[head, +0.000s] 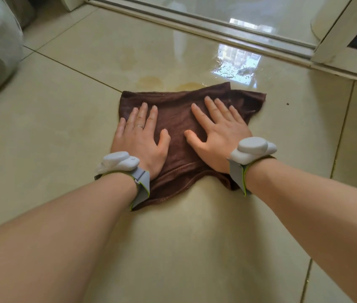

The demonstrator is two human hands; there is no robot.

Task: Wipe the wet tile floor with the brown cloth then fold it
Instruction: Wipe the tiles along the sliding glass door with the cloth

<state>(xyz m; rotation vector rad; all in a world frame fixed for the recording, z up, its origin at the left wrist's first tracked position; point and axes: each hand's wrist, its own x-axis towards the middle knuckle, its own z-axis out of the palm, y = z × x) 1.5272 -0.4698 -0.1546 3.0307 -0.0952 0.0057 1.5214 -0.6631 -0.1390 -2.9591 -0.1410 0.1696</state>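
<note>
Both hands down flat on the brown cloth [178,119], and that cloth is spread out on the tile floor [63,101], lying directly under the palms. Left hand [140,138] sits on the cloth's left part, fingers straight and a little spread, little finger running along the cloth's left edge, a ring [139,126] on one finger. No grip to speak of there: the hand is laid open, pressing, nothing curled around the fabric. Right hand [216,132] is the same story on the right part, fingers straight and fanned, thumb angled in toward the left hand, palm on the cloth. Between the two thumbs there is a bare strip of brown fabric.

The cloth reaches out ahead of both sets of fingertips, its far edge rumpled, with one corner poking out past the right hand's fingers. Its near hem runs back under both wrists, and a corner hangs toward the person just beneath the left wrist.

Each wrist carries a strap with a pale grey device: left wrist device [118,162], right wrist device [253,148].

Ahead of the right hand's fingertips, beyond the cloth, lies a shiny wet patch [234,68] on the tile, and just past the cloth's far edge sit yellowish stains [151,82]. Farther off runs a sliding door track [206,25].
</note>
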